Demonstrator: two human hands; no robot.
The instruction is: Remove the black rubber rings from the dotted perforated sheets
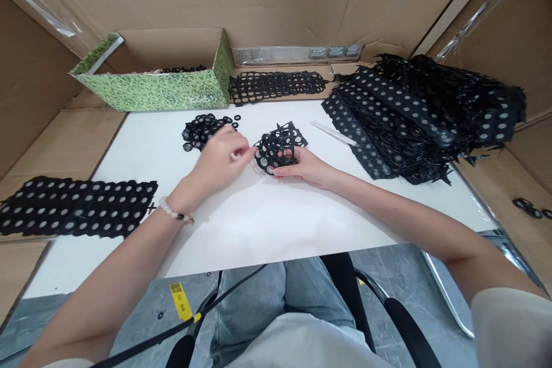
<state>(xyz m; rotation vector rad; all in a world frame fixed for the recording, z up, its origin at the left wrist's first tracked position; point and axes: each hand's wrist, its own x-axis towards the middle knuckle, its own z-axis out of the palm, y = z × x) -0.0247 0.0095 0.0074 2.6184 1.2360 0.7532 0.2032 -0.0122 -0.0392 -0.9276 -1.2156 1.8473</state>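
Two bare hands meet over one ragged piece of black perforated sheet [280, 148] near the middle of the white-topped counter [259, 224]. The right hand [302, 165] lies palm up beneath it, its curled fingers [287, 155] closed on the piece and showing through the holes. The left hand [218, 158] comes in from the other side, its fingers [241, 152] pinched almost shut at the piece's near edge. A small pale speck shows at the pinch, too small to identify, and I cannot tell whether they have hold of the sheet.

Work in hand, as seen: the piece is held up off the counter and fingered at its edge. Just beyond the left hand lies a heap of loose black rings [202, 131]. A pale plastic strip [332, 133] lies near the right hand, beside a tall stack of black dotted sheets [409, 118]. One dotted sheet [73, 207] lies at far left, and another perforated strip [276, 85] lies beside a green patterned box [150, 83].
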